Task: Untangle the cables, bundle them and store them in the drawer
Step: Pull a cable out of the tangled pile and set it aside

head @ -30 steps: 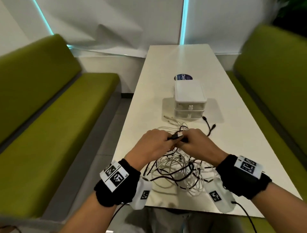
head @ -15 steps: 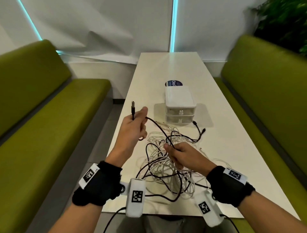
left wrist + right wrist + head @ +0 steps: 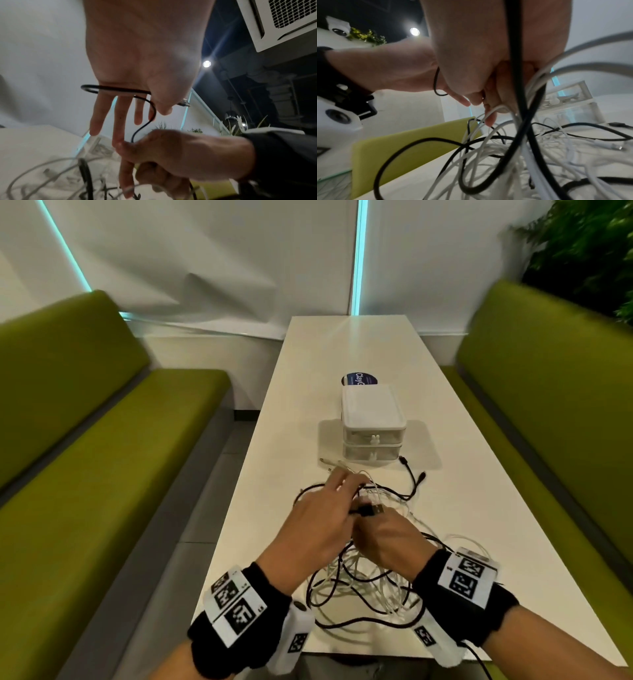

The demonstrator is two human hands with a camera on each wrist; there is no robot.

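A tangle of black and white cables [image 3: 359, 587] lies on the near end of the white table [image 3: 342, 354]. Both hands meet just above it. My left hand [image 3: 339, 498] has its fingers stretched out, with a black cable [image 3: 120, 90] looped across their base and pinned by the thumb; its USB plug [image 3: 372, 510] sticks out to the right. My right hand [image 3: 376, 529] is curled round the same black cable [image 3: 515, 54] and some white strands, just below the left fingers. The white two-drawer unit [image 3: 371, 436] stands farther back, both drawers closed.
Loose plug ends lie in front of the drawer unit, a black one [image 3: 404, 462] and a white one [image 3: 329, 462]. A round blue sticker [image 3: 358, 379] sits behind the unit. Green benches flank the table on the left [image 3: 102, 474] and right [image 3: 548, 422].
My left hand, which held the black plug raised out to the left, has come back down to the right hand, and the black cable now loops across its fingers.
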